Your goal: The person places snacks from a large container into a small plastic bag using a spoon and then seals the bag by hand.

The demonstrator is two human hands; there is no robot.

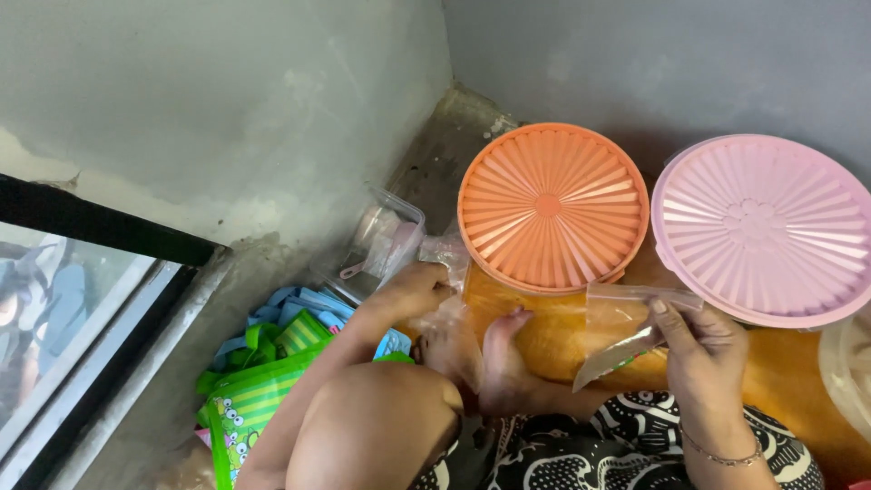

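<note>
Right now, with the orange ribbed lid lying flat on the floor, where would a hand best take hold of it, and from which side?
Take the orange lid by its raised rim, at the near edge facing the person's feet. The lid lies flat, its ribbed top offers no knob, and the pink lid crowds its right side while the wall corner closes the far side. A judgement only: the near-left edge looks freest for the grip.
</note>
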